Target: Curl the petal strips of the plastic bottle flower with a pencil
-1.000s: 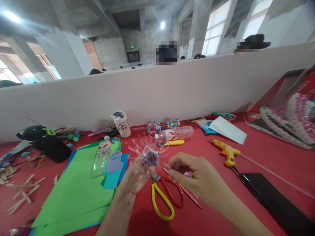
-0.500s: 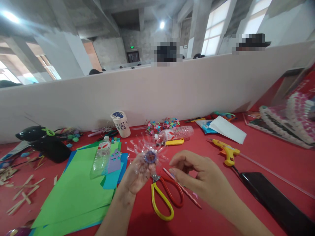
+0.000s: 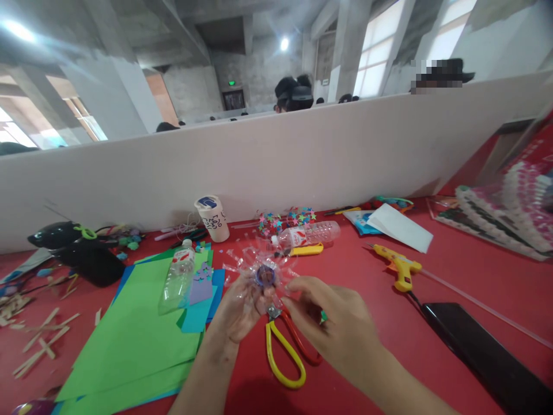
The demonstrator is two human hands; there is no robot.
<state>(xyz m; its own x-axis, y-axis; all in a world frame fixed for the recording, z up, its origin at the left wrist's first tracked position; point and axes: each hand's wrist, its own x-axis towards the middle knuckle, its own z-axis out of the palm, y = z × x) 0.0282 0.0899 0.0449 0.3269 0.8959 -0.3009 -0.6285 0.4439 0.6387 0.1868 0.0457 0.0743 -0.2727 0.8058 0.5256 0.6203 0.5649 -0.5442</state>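
Note:
My left hand [image 3: 239, 308] holds up a clear plastic bottle top cut into a flower of strips [image 3: 259, 268], with a blue cap at its centre. My right hand [image 3: 334, 325] reaches in from the right, its fingertips pinched at one of the strips on the flower's lower right side. Under both hands lie scissors [image 3: 287, 351] with one yellow and one red handle loop, flat on the red table [image 3: 375, 271].
Green and blue paper sheets [image 3: 129, 334] with a clear bottle [image 3: 177, 276] lie left. A paper cup [image 3: 213, 218], a second bottle [image 3: 309, 233], a yellow glue gun [image 3: 400, 268], a black case [image 3: 479, 351] and wooden sticks [image 3: 41, 340] surround the hands. A white partition [image 3: 276, 161] backs the table.
My right hand has moved left from above the scissors to the plastic flower and closed its fingertips on a strip. The left hand has kept the flower almost still.

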